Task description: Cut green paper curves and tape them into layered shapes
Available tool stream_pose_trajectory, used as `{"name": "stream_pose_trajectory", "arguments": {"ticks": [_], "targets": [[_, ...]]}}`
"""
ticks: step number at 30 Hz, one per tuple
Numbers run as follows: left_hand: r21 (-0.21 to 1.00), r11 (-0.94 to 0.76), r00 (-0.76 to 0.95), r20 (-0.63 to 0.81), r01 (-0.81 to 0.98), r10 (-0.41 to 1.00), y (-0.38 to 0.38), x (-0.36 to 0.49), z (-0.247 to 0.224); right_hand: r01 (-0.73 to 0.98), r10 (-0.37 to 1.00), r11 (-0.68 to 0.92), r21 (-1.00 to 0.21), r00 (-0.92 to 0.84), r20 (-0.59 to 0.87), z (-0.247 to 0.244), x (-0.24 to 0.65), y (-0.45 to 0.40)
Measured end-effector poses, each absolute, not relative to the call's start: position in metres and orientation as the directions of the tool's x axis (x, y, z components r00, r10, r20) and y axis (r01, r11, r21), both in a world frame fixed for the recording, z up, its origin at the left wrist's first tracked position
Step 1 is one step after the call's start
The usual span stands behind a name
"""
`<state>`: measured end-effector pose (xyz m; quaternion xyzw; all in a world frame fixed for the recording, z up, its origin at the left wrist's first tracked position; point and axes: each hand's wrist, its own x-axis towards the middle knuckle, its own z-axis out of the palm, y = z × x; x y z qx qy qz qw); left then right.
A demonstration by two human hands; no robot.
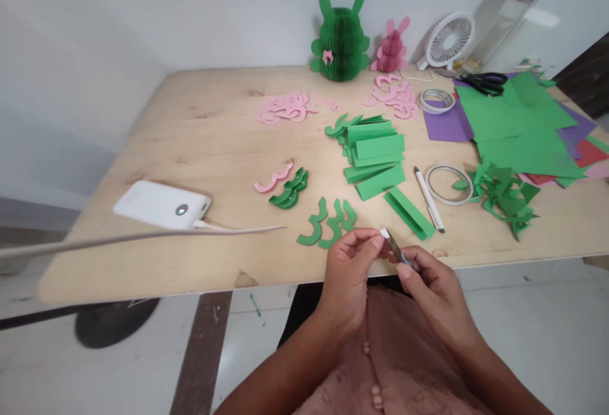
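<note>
My right hand (431, 288) grips a slim dark metallic tool (394, 249) with a bluish end, pointing up and left; its exact kind is unclear. At the far end of this tool is a small white piece (383, 233), against the thumb tip of my left hand (352, 269), whose fingers are pinched together. Both hands are close together at the table's front edge. Just beyond my left hand lie wavy green paper cutouts (311, 230). A folded green paper strip (409, 213) and a white pen (429, 199) lie beyond my right hand.
Folded green strips (379, 148), a tape roll (450, 184) and green scraps (507, 196) lie mid-table and right. Green (345, 40) and pink (392, 50) paper bunnies stand behind, near a fan (450, 40). Scissors (483, 82) rest on paper sheets. A power bank (162, 204) lies left.
</note>
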<state>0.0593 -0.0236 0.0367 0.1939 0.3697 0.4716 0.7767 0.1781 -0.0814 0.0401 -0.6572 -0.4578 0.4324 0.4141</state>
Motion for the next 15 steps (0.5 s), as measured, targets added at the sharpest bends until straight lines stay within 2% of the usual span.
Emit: {"name": "stream_pose_trajectory", "arguments": {"ticks": [15], "targets": [[0.671, 0.468, 0.265, -0.388, -0.576, 0.883, -0.0263, 0.0605, 0.0359, 0.28, 0.967, -0.221, -0.934, 0.19, -0.172, 0.0334, 0.1783, -0.0829]]}}
